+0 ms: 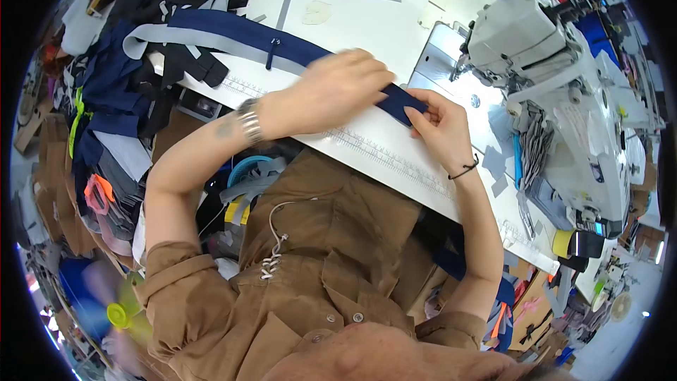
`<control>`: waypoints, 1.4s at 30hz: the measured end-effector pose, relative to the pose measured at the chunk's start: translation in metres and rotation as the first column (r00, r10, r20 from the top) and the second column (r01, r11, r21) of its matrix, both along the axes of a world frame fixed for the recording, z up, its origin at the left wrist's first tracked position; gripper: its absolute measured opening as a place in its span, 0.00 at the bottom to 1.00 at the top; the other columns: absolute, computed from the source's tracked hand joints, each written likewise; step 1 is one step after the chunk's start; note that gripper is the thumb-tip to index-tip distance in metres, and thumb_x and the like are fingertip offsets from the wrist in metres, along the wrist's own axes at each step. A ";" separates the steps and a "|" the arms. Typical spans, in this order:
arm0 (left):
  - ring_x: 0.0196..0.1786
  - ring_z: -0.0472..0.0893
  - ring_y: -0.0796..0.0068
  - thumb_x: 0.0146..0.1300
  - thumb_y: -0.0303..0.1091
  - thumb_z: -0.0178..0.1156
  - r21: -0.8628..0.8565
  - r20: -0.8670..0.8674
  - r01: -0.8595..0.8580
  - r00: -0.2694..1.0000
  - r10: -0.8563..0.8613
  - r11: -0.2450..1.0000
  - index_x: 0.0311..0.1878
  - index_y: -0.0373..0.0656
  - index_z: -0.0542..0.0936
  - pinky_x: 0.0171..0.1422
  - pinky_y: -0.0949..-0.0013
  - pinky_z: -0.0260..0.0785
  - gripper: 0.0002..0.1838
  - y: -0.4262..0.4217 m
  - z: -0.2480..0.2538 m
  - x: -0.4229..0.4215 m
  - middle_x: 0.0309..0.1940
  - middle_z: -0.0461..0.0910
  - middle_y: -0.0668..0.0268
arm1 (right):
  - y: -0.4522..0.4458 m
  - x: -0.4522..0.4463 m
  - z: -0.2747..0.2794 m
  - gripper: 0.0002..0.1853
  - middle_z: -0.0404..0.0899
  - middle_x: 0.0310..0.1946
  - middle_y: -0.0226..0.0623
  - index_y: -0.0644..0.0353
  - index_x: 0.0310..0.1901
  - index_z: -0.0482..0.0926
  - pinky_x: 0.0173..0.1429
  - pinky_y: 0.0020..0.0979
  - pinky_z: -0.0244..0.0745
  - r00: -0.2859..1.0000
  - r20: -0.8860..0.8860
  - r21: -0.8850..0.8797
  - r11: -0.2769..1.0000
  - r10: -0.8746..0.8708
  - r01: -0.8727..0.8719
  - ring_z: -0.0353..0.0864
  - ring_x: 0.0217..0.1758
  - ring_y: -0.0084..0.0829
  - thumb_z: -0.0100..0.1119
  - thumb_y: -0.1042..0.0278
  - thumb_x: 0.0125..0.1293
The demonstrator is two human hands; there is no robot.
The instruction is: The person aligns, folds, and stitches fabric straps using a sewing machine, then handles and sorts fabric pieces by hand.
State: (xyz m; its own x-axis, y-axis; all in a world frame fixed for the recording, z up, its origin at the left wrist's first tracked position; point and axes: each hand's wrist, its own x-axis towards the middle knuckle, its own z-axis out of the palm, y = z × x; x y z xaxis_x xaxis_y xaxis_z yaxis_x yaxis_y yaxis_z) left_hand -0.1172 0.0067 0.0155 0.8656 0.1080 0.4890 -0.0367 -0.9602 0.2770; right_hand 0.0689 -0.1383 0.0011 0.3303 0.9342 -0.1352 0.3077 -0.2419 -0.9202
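A long navy fabric strip [233, 28] with a grey strip [204, 40] along its near side lies across the white sewing table [338, 17]. My left hand [335, 92], with a metal watch at the wrist, is over the strip; its fingers are slightly smeared by motion and their tips are hidden. At the strip's right end, my right hand [443, 127] pinches the navy fabric between thumb and fingers. A small dark navy loop or clip [272, 53] lies on the strip, left of my left hand.
A white sewing machine [522, 32] stands at the right, its metal plate [441, 56] beside my right hand. Printed rulers [381, 152] run along the table's near edge. Fabric scraps [113, 109] heap up at the left. Grey cut pieces [536, 144] lie near the machine. A fan [118, 315] spins at lower left.
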 end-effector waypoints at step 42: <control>0.26 0.81 0.57 0.64 0.42 0.66 -0.239 -0.269 -0.018 0.962 -0.048 0.971 0.35 0.43 0.82 0.33 0.61 0.71 0.11 0.021 -0.014 0.117 0.23 0.82 0.60 | -0.042 0.059 -0.012 0.14 0.74 0.39 0.30 0.51 0.48 0.84 0.36 0.34 0.66 0.489 0.865 0.275 0.920 -0.111 -0.278 0.75 0.36 0.33 0.70 0.66 0.58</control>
State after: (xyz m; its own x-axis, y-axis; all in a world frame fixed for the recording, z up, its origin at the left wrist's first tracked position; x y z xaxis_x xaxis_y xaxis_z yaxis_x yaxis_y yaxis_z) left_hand -0.0003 0.0280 0.0017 0.9639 0.1778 0.1980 0.0574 -0.8654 0.4978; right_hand 0.1278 -0.1805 -0.0106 0.0133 0.8740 0.4857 0.9786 0.0882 -0.1857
